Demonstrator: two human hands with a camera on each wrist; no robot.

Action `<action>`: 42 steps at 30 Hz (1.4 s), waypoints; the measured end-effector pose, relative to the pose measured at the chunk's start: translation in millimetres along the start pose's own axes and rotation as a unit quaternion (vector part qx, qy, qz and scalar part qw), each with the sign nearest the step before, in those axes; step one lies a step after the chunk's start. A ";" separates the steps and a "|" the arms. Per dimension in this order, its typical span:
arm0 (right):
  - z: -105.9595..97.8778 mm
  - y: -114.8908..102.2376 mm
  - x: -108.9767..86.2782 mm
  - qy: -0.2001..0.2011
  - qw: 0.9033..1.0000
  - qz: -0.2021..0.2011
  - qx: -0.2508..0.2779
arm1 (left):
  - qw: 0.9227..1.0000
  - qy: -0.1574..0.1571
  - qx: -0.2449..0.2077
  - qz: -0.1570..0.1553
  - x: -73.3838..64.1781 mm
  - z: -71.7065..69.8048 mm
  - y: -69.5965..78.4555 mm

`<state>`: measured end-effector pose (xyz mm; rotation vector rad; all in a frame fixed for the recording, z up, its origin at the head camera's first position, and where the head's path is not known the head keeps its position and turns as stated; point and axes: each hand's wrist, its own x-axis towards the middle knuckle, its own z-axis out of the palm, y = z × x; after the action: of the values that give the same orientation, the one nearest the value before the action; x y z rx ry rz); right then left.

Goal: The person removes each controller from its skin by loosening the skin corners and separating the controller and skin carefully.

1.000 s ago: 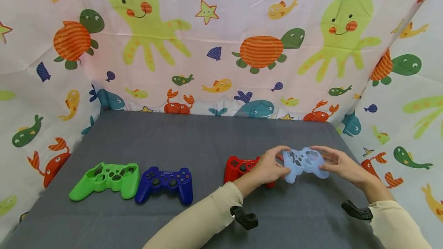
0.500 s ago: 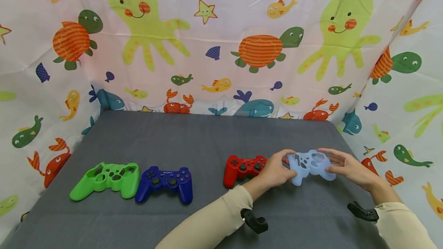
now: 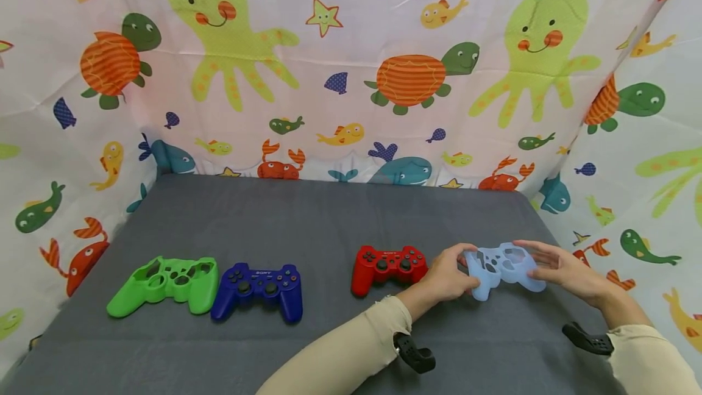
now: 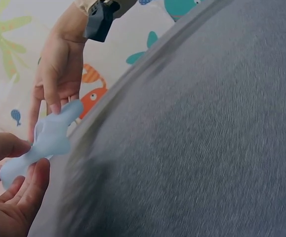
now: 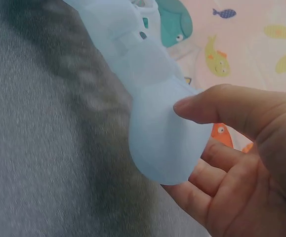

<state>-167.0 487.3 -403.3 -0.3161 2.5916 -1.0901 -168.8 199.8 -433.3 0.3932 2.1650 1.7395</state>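
A pale blue, translucent silicone controller cover (image 3: 500, 268) with cut-out holes is held between my two hands, above the right part of the table. My left hand (image 3: 451, 274) pinches its left grip, thumb on the near side and fingers behind. On the other end, my right hand (image 3: 570, 276) holds the right grip. The right wrist view shows the thumb pressed on the rounded end of the cover (image 5: 167, 133), with fingers beneath it. In the left wrist view the cover (image 4: 51, 138) is seen edge-on, spanning both hands.
A red game controller (image 3: 388, 268) lies just left of my left hand. Farther left are a blue game controller (image 3: 258, 290) and a green controller cover (image 3: 167, 285), side by side on the grey table (image 3: 307, 212). A printed curtain (image 3: 351, 47) rises behind and at both sides.
Both hands have moved right and slightly nearer with the pale blue cover between them. The red controller, partly hidden by my left hand before, is now almost fully uncovered.
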 end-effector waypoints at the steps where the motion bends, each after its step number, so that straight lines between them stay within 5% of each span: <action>1: -1.2 1.0 -1.4 -0.003 1.000 0.003 -0.001 | 1.000 -0.001 0.001 -0.001 -0.4 1.8 0.2; 8: -7.9 8.8 -8.1 -0.021 1.000 0.016 0.013 | 1.000 -0.002 0.004 -0.015 -1.9 13.1 3.8; 16: -13.0 24.1 -16.4 -0.022 1.000 0.011 0.019 | 0.993 -0.051 -0.103 -0.016 -5.3 23.3 3.6; 24: -15.3 35.5 -21.1 -0.041 0.997 0.045 0.037 | 0.987 -0.077 -0.134 -0.037 -5.3 30.8 6.6; 42: -18.1 49.2 -23.7 -0.038 0.996 0.070 0.035 | 0.990 -0.073 -0.096 -0.072 4.2 48.8 7.8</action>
<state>-155.6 540.5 -422.2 -0.1544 2.4612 -1.0954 -151.9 246.4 -435.6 0.2964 1.8581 1.7611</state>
